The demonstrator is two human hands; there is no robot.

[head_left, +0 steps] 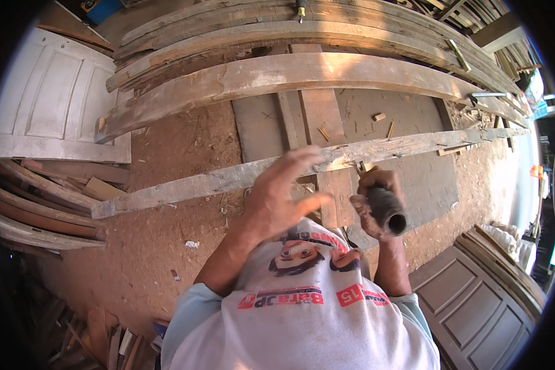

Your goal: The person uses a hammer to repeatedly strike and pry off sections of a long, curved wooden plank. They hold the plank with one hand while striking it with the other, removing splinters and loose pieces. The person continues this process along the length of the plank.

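Over the dirt floor (160,240), the right grip (377,197) wraps a dark tool (385,206) beside the narrow beam (191,185); the left grip (280,191) spreads wide. Timber (240,37), a white door (52,86) and a brown door (481,305) edge the floor.

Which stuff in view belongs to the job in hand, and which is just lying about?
Likely in the job:
dark hollow-ended tool, gripped by the right hand
weathered beam, nearest the open left hand

Apparently just lying about:
white panelled door, left
brown panelled door, lower right
stacked boards, left
small wood offcut, beyond the beam
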